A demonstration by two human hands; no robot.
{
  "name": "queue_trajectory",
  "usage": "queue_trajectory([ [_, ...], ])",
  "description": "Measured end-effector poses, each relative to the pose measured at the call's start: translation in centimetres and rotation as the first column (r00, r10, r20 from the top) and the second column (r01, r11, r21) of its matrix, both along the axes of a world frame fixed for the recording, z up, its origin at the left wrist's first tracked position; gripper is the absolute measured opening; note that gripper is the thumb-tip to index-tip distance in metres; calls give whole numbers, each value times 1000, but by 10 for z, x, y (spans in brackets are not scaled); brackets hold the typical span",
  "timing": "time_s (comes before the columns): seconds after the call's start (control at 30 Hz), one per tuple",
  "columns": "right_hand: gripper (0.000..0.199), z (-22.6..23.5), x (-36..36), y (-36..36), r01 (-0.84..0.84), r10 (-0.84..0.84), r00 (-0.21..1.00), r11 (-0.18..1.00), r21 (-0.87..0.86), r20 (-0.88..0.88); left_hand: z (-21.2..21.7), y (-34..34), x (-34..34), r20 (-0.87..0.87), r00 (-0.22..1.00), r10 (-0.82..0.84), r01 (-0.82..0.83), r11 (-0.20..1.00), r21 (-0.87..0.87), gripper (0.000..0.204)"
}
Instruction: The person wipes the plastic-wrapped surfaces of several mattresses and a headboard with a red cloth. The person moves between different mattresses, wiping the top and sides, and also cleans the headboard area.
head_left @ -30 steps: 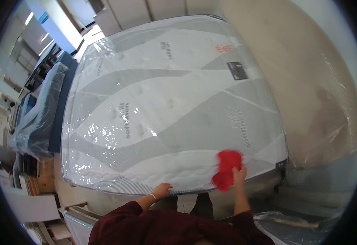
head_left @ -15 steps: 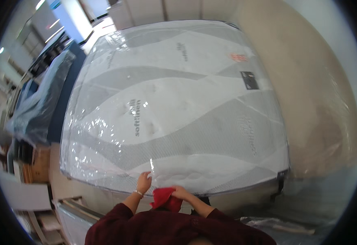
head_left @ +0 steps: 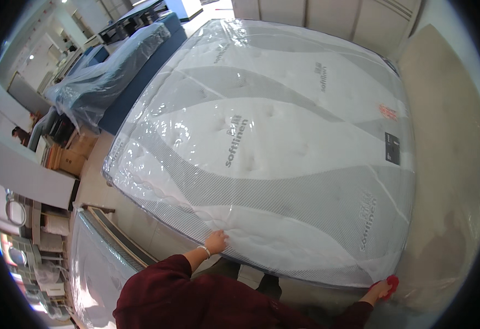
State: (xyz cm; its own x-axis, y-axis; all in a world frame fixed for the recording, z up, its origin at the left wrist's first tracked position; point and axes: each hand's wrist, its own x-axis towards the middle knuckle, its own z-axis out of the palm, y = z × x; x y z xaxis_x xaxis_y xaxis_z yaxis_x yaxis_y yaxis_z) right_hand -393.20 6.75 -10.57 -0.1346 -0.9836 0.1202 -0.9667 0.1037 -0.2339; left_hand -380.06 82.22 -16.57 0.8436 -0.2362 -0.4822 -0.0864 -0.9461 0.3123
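A large white and grey mattress [head_left: 284,148] wrapped in clear plastic lies flat in front of me. At its near right corner my right hand [head_left: 381,290] is closed on a red cloth [head_left: 392,282], which bunches out past the fingers and touches the edge there. My left hand [head_left: 216,242] rests on the near edge, left of the middle, with its fingers curled in on the plastic. Whether it pinches a fold of the wrap is too small to make out.
A tan, plastic-covered panel [head_left: 443,164] stands close along the right side. Back left is a blue bed base [head_left: 141,77] under plastic. A wrapped panel [head_left: 100,268] leans at my near left. Pale cabinet doors [head_left: 328,19] line the far end.
My right hand has carried the red cloth from in front of my body out to the mattress's near right corner. The left hand has come down onto the near edge. The view has turned.
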Motion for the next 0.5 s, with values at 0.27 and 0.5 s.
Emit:
queue_trajectory([
  [0.27,13,-91,250,285,-794,791,597,606,37,-135,25,29,-85,-66,948,310,-316,943,-102,32],
  [0.5,15,-60,179,604,-536,505,-668,-836,117,546,30,104,-77,158,689,708,-707,704,-69,36],
])
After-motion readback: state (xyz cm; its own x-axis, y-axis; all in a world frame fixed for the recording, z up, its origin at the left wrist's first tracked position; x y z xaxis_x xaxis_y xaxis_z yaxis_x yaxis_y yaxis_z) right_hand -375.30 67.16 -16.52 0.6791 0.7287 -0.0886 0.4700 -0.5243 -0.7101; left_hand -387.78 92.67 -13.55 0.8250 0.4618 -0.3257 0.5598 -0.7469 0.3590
